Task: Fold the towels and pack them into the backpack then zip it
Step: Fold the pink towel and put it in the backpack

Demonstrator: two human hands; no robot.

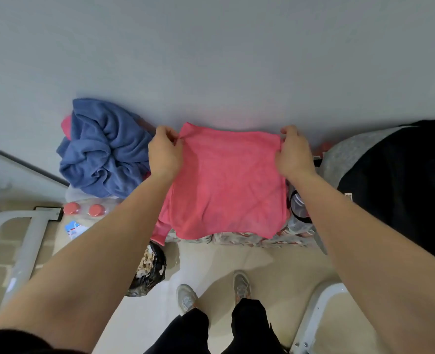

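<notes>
A pink towel (227, 185) hangs spread out in front of me, stretched between both hands. My left hand (164, 152) pinches its upper left corner and my right hand (293, 152) pinches its upper right corner. The towel's lower edge hangs loose, with a second pink layer showing at the lower left. A crumpled blue towel (101, 149) lies in a heap to the left, with a bit of another pink cloth (66, 126) poking out behind it. The black and grey backpack (390, 175) sits at the right edge, partly hidden by my right forearm.
A black bag of rubbish (150, 269) stands on the tiled floor below the towel. Two pink caps (83, 208) and a small packet (74, 229) lie at the left. White metal frames (29, 241) flank both sides. My shoes (212, 292) are below.
</notes>
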